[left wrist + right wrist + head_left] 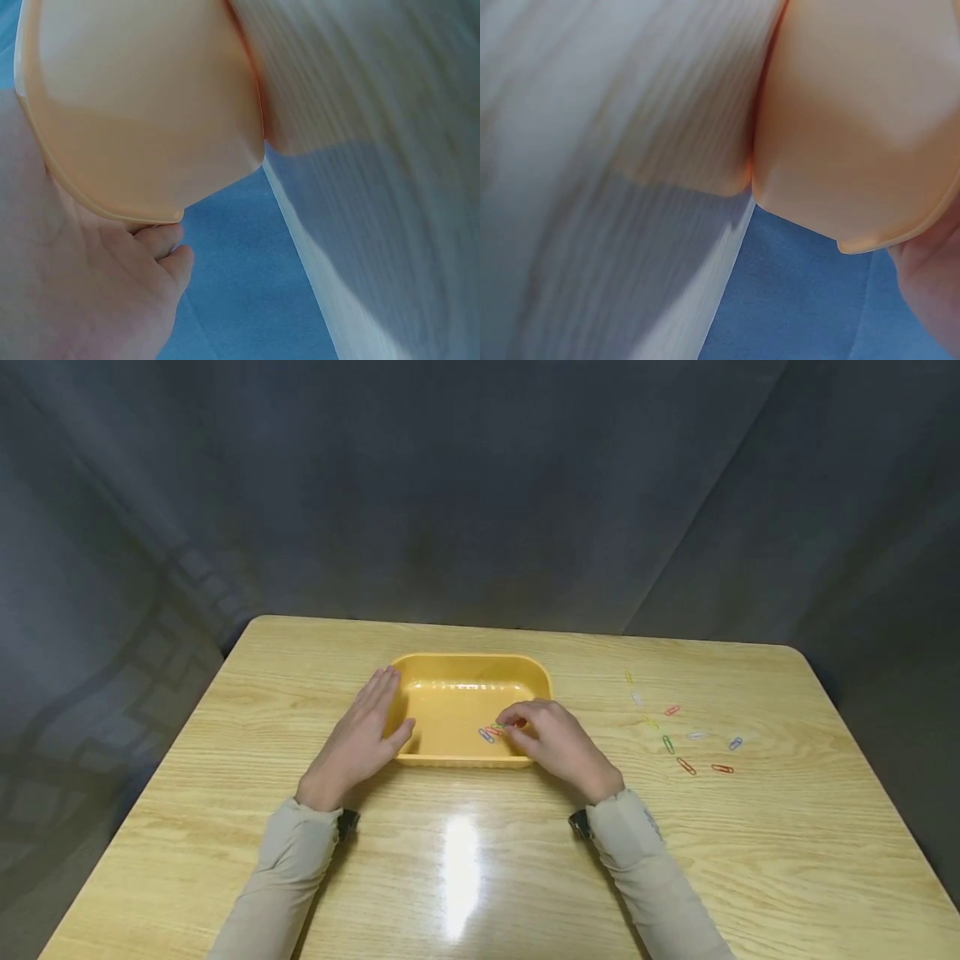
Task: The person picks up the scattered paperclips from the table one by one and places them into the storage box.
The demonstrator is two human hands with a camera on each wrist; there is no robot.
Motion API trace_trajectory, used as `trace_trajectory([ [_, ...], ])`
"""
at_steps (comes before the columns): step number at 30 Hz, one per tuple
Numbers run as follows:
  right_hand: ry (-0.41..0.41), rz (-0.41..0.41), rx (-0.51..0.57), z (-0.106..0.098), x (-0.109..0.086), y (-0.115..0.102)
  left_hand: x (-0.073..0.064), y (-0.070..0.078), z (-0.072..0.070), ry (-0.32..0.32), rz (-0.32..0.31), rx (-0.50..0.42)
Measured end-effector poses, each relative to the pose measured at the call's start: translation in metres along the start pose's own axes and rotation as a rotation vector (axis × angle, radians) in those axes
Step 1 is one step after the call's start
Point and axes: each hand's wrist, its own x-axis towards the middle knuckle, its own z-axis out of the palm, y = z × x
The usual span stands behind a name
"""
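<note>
A shallow yellow tray (465, 762) stands on the wooden table. My left hand (358, 735) rests along its left rim, fingers straight and thumb over the inside; the left wrist view shows the palm against the tray's rim (105, 214). Over the right part of the tray, my right hand (558, 739) has thumb and forefinger bent toward each other, with a bit of a red paper clip (520, 723) showing between them. Near those fingertips lie a blue paper clip (487, 736), another red paper clip (492, 731) and a green paper clip (498, 725), partly hidden.
Several paper clips are scattered right of the tray, among them a green one (668, 744), a blue one (735, 743) and a dark red one (723, 769). Dark curtains (480, 493) hang behind the wooden table (780, 843).
</note>
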Motion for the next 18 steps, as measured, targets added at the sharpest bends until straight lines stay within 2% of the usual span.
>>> trace_trajectory([
  [18, -0.028, 0.04, -0.035, 0.002, 0.0005, 0.0007, 0.0004, -0.0017, 0.0003, -0.019, -0.008, -0.002],
])
